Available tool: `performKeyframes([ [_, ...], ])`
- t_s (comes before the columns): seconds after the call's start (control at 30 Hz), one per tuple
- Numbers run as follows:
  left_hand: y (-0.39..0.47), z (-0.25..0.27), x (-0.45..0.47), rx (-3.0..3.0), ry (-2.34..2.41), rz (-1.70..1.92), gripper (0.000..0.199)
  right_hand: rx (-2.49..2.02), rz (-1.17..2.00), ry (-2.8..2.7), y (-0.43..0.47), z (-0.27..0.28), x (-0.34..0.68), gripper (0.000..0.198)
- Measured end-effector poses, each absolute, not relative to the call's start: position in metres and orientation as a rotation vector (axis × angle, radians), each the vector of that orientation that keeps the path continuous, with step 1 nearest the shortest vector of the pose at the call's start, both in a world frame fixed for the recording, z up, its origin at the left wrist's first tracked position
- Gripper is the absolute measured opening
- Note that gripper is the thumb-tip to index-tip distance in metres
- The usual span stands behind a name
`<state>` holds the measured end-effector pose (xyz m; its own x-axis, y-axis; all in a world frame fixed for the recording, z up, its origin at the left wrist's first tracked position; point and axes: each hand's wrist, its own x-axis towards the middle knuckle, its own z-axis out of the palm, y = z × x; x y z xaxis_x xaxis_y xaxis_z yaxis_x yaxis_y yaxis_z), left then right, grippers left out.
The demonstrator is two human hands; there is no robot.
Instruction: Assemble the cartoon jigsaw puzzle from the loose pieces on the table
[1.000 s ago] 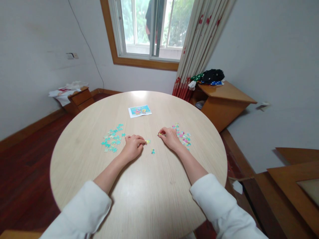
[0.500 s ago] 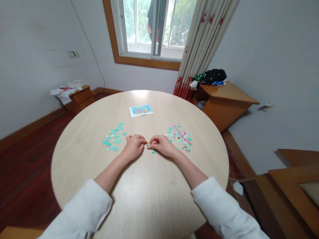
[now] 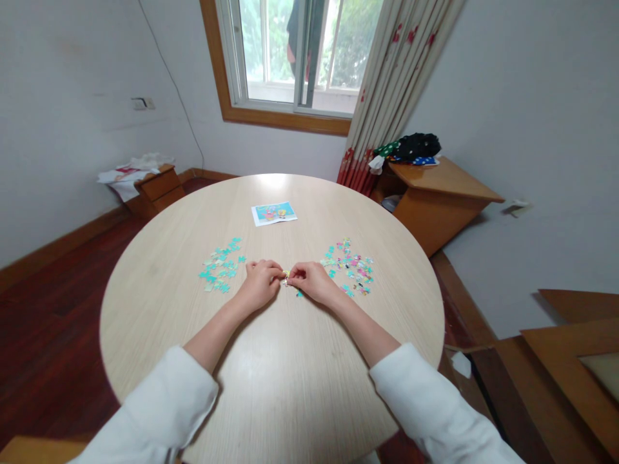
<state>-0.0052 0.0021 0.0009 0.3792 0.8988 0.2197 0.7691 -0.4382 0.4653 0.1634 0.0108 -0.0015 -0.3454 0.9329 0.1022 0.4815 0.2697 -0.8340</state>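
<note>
Over the middle of the round table, my left hand (image 3: 264, 281) and my right hand (image 3: 312, 281) almost meet at the fingertips. Both are closed in a pinch on small jigsaw puzzle pieces (image 3: 285, 281). A pale bit shows between the fingers, and the fingers hide most of the rest. A teal piece (image 3: 299, 293) lies just below my right fingertips. To the left of my left hand is a loose spread of teal and pale green pieces (image 3: 221, 265). Right of my right hand lies a mixed group of pink, yellow, white and teal pieces (image 3: 356, 267).
A picture card (image 3: 274, 214) lies beyond my hands on the pale wooden table (image 3: 271, 386). Behind the table's right edge, a wooden cabinet (image 3: 445, 183) bears a heap of cloth (image 3: 413, 149). A small drawer unit (image 3: 162, 187) stands at the far left.
The fingers of my right hand have shifted slightly left, closer to my left fingertips. A pale surface now shows where multicoloured pieces were visible. My left hand has stayed nearly still.
</note>
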Motion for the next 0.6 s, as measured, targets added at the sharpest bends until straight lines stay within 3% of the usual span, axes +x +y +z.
performKeyframes([
  [0.6,0.0019,-0.0006,-0.0051,2.350,1.468,0.666,0.025,-1.326,0.722,-2.150,0.0076,0.0088,0.1611,0.007],
])
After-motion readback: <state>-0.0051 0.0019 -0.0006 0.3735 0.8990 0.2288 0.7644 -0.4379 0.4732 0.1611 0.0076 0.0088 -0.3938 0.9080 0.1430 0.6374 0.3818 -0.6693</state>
